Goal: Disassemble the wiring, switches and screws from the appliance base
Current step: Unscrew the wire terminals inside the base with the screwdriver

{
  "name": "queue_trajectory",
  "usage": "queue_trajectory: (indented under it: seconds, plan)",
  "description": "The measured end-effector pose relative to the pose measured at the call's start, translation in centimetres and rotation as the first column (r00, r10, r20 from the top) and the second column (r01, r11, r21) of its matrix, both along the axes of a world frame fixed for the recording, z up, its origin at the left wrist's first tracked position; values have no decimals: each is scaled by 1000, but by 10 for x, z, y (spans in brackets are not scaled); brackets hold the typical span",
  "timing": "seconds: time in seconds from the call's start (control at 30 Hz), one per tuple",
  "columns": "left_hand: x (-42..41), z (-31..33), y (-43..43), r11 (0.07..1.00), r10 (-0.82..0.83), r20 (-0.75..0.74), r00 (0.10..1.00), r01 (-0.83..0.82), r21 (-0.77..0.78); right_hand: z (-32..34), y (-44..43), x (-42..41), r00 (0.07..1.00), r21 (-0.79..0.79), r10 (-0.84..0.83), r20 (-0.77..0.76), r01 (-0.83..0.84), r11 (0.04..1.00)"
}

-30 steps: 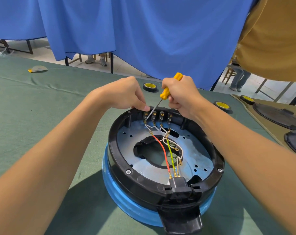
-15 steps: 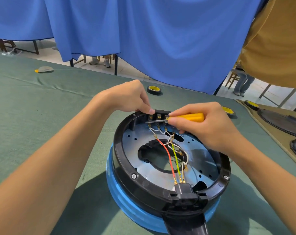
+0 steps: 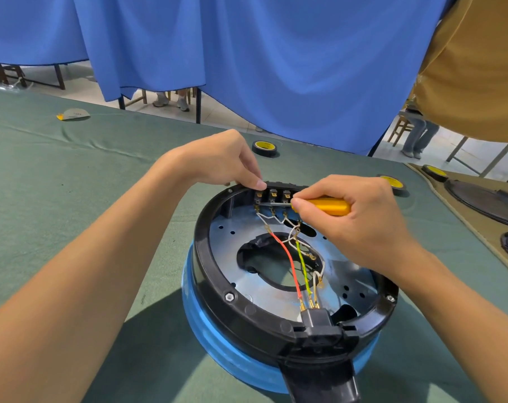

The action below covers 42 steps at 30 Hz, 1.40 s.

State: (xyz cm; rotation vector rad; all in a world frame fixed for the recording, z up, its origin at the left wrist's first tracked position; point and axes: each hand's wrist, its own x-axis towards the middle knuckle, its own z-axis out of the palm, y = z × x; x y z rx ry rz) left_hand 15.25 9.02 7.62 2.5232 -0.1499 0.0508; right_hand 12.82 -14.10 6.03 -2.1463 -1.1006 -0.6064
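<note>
R hand (image 3: 360, 225) clamps screwdriver (image 3: 325, 206), L hand (image 3: 218, 161) pinches far rim of base (image 3: 206, 271); wires (image 3: 288, 257) thin, prob. fragile, so hold at terminals.

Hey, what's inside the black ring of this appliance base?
A metal plate with a central opening, and coloured wires running to a row of switches at the far rim. The right hand, holding a yellow screwdriver, covers the plate's far right part.

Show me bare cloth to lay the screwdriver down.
Bare green cloth spreads between the paper scrap and the left forearm. Crowded: the switch row on the appliance base, and the right side with a tape roll and black lids.
</note>
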Motion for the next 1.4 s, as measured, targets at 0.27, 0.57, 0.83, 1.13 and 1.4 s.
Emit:
queue_trajectory:
  seconds: [0.27,0.57,0.83,1.13,1.4]
  plan:
    - [2,0,-2,1000,8,23,1000,-9,24,8,4,3,994,-46,-59,-93,55,997]
    - [3,0,-3,998,30,62,998,-33,55,44,29,30,940,-173,-131,-315,79,982]
    - [1,2,-2,998,33,43,999,-35,52,54,39,69,762,-99,-93,-641,39,994]
    - [-1,4,-4,998,29,26,999,-30,61,55,42,82,598,-126,-163,-785,103,987]
    - [-2,4,-3,999,33,26,999,-34,38,66,49,80,643,-202,-182,-744,43,978]
